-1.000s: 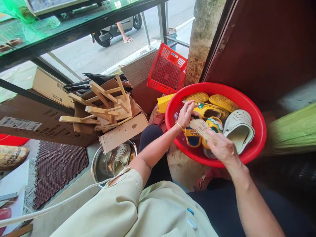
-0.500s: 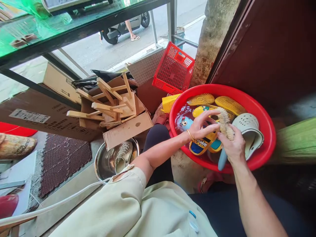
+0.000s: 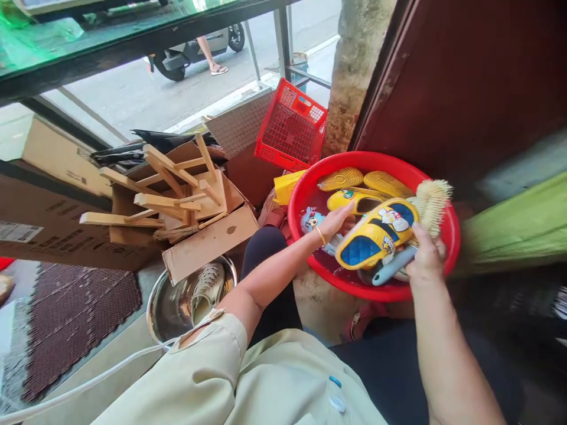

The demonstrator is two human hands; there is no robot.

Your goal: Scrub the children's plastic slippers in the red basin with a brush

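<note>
A person worked over a red plastic basin point(image 3: 367, 157) of water, a yellow-and-blue cartoon-print slipper point(image 3: 375, 234) tilted above it between both hands. The right hand point(image 3: 426, 255) had its grip pressed together around the pale-blue handle of a scrubbing brush point(image 3: 432, 203), whose cream bristles stood up just beside the slipper, over the basin's far rim. The left hand point(image 3: 334, 221), wearing a gold bangle point(image 3: 319, 236), reached in from the side with its fingers stretched toward the slipper's near end; whether that grip pinched the slipper could not be told, the fingertips being out of sight.

Two yellow slippers point(image 3: 340, 179) lay in the basin, with a third, yellow-and-green slipper point(image 3: 357, 200) just below them and a blue printed piece point(image 3: 311, 220) in the water. A yellow block point(image 3: 289, 186) rested against the rim. Nearby stood a steel bowl point(image 3: 186, 304) holding a pale clog point(image 3: 208, 289), a cardboard box point(image 3: 210, 242) of wooden pieces point(image 3: 168, 192) and a red plastic crate point(image 3: 290, 127).
</note>
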